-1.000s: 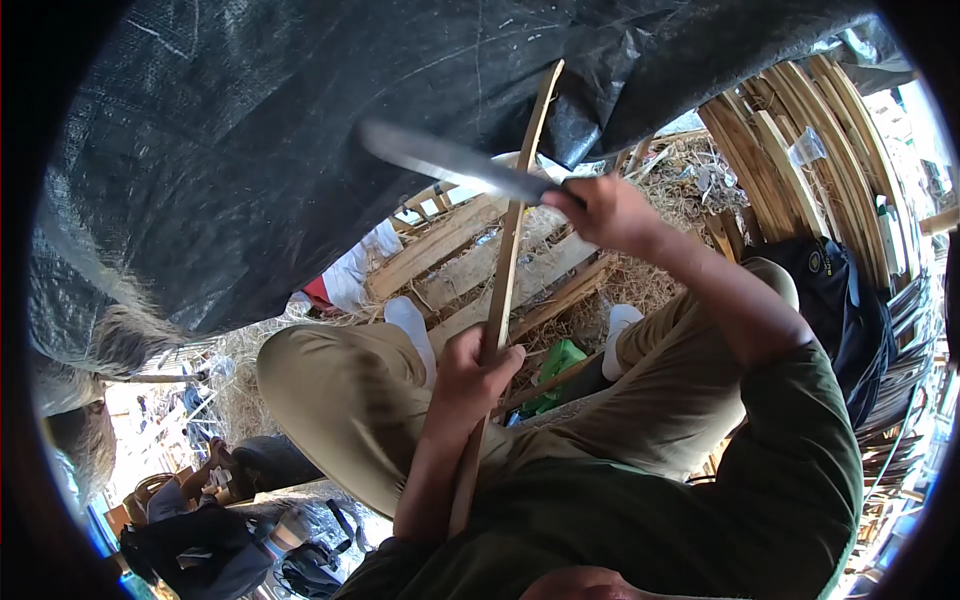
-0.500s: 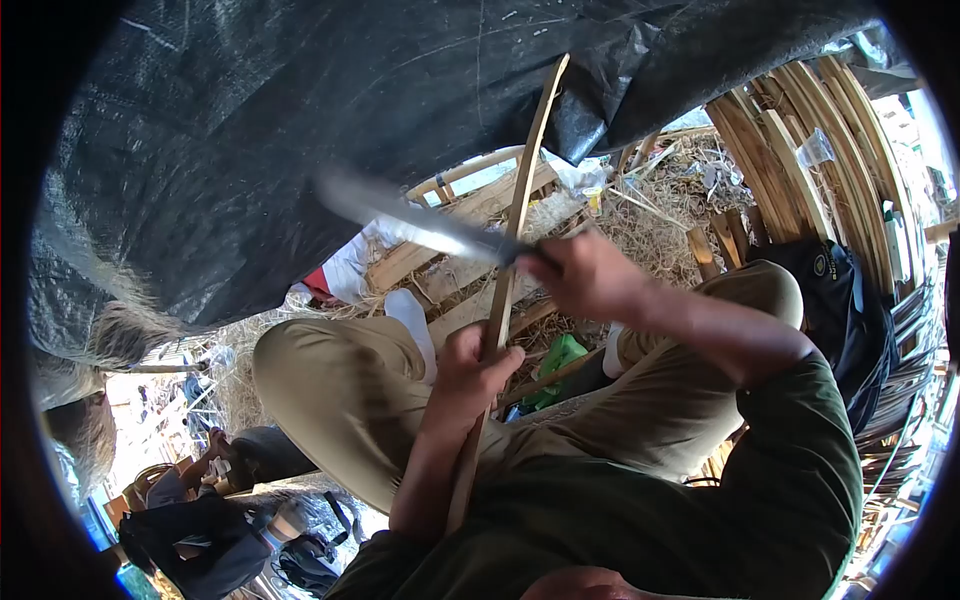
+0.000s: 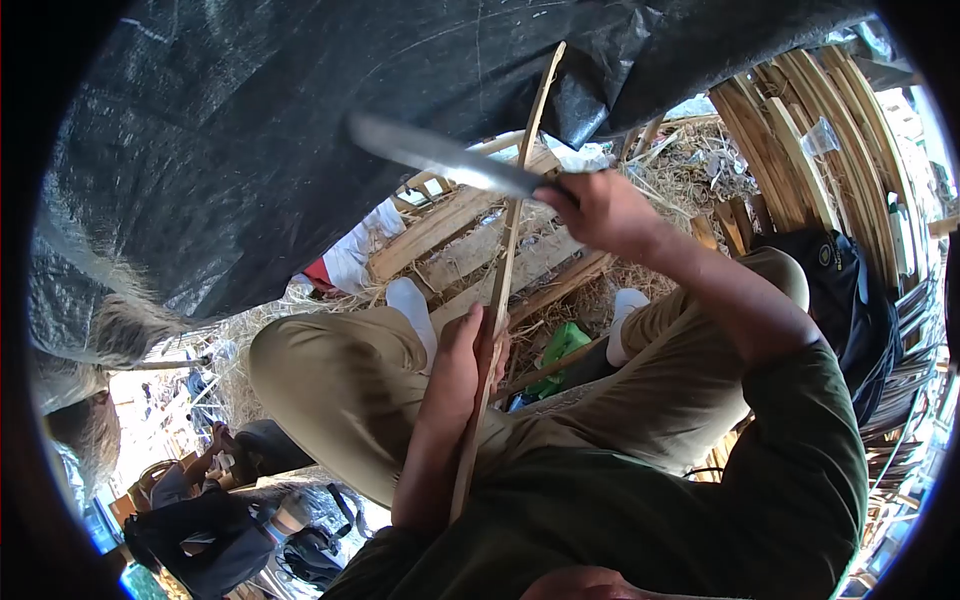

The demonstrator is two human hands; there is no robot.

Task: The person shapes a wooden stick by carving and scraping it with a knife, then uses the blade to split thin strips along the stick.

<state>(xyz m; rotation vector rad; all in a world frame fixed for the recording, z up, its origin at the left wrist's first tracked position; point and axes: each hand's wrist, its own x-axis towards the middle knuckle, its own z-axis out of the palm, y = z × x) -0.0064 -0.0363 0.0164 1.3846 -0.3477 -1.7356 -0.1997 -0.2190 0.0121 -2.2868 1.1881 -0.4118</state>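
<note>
A long, thin strip of wood or split bamboo point(image 3: 512, 225) slants upward from beside my body toward the black sheet. My left hand point(image 3: 468, 355) is closed around its lower half, thumb along the near side and fingers partly hidden behind it. Wrapped round the dark handle of a large knife point(image 3: 440, 155), my right hand point(image 3: 608, 210) is to the right of the strip. The broad blade points left and crosses the strip's upper part; whether its edge touches the wood I cannot tell. The blade's tip is blurred against the sheet.
A black plastic sheet point(image 3: 250, 130) hangs ahead. Stacked wooden slats point(image 3: 790, 150) and a black bag point(image 3: 835, 280) are at the right. Wooden planks point(image 3: 450, 225), straw and a green plastic bag point(image 3: 566, 350) lie below. Another person point(image 3: 210, 520) sits at the lower left.
My right hand and the knife have moved up along the strip, away from my body. The strip's top has shifted slightly left, and my left hand has turned around it.
</note>
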